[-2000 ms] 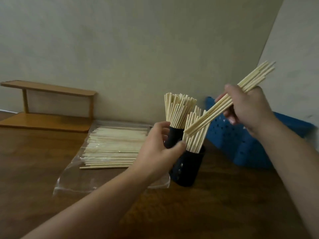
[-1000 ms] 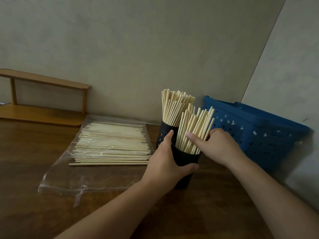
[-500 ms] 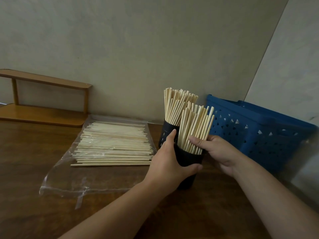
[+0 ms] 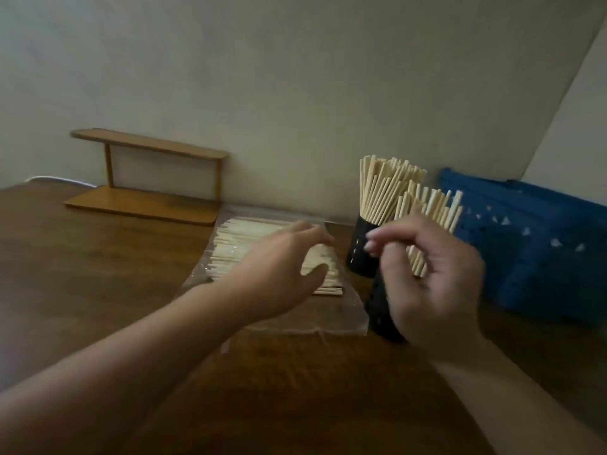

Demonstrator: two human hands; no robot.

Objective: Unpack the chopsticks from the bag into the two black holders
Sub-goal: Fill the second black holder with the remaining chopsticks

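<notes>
I see pale cream chopsticks [image 4: 387, 188], two black holders [image 4: 359, 247] dotted with small holes, a clear glossy bag [image 4: 345, 310], a dark brown wood-grain tabletop [image 4: 98, 257], a blue basket [image 4: 538, 244] with triangle cut-outs

Pale chopsticks [image 4: 236, 244] lie bagged [image 4: 289, 318]; others stand upright in two black holders [image 4: 361, 254].

The front of the counter [image 4: 98, 290] and its left side lie bare, an open way in. Along the back edge a wooden shelf [image 4: 147, 178] stands at the left, and a blue basket [image 4: 542, 244] blocks the right corner. Between them the clear bag [image 4: 262, 310] of chopsticks [image 4: 243, 244] lies flat, with two black holders [image 4: 361, 251] upright just beside its right edge, their sticks rising high. The left hand [image 4: 279, 274] reaches over the bag; the right hand [image 4: 433, 284] hangs before the nearer holder.
</notes>
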